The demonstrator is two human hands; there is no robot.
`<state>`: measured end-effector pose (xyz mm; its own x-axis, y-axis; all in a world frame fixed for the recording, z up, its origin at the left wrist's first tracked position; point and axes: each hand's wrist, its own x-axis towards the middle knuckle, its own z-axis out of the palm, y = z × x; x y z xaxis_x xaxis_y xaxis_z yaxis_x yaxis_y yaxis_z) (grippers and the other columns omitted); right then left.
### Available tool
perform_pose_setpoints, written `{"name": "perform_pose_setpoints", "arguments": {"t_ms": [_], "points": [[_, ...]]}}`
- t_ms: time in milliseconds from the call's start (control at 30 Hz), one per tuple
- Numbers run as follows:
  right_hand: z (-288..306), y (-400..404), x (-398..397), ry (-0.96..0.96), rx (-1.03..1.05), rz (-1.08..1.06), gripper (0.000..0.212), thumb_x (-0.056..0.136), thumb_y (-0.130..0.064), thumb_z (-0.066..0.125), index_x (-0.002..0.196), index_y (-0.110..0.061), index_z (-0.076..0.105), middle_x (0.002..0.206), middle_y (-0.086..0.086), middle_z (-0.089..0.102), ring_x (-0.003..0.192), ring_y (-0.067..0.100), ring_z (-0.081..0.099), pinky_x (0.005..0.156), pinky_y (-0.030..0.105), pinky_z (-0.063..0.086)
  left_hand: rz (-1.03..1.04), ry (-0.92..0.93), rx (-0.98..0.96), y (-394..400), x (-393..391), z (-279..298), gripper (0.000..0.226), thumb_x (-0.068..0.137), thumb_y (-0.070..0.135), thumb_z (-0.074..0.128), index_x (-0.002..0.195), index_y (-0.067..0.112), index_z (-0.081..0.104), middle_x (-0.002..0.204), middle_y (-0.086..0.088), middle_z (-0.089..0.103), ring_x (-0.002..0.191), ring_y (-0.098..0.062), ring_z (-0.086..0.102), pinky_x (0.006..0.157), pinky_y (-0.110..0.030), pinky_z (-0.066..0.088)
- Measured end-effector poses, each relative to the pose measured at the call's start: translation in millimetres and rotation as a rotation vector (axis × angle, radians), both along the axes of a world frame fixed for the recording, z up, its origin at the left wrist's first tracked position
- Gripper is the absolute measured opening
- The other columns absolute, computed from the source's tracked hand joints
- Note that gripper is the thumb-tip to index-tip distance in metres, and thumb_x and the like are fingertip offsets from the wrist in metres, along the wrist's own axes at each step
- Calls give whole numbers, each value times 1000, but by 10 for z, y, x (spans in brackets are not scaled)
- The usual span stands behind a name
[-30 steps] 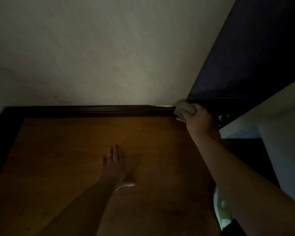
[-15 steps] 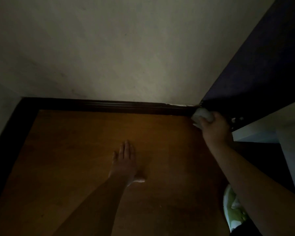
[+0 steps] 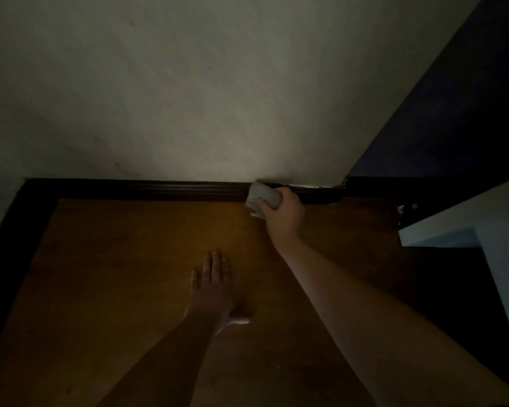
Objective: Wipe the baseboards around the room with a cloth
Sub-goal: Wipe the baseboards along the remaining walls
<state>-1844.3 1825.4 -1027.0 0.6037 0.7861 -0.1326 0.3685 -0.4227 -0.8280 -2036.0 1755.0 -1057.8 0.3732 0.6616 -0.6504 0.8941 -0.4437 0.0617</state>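
Observation:
A dark baseboard (image 3: 159,190) runs along the foot of the pale wall ahead, turning down the left side at the corner. My right hand (image 3: 284,214) grips a wadded grey cloth (image 3: 260,198) and holds it against the baseboard, right of its middle. My left hand (image 3: 212,284) lies flat on the orange-brown wooden floor (image 3: 115,274), fingers straight and pointing at the wall, well short of the baseboard.
A dark blue panel (image 3: 453,118) slants in from the upper right and meets the baseboard's right end. Below it stands a pale blue-white surface (image 3: 506,230) beside a dark patch of floor. The light is dim.
My right hand has slid the cloth leftward along the baseboard, away from the right corner by the blue panel. My left hand stays flat on the floor.

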Motion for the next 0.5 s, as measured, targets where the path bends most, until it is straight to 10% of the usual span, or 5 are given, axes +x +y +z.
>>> {"name": "perform_pose_setpoints", "arguments": {"t_ms": [500], "points": [[47, -1078, 1507, -56, 18, -304, 32, 89, -24, 70, 115, -7, 63, 113, 8, 67, 106, 23, 62, 90, 35, 53, -334, -111, 40, 75, 290, -2, 144, 63, 81, 68, 142, 22, -38, 148, -5, -44, 143, -25, -30, 119, -55, -6]]}}
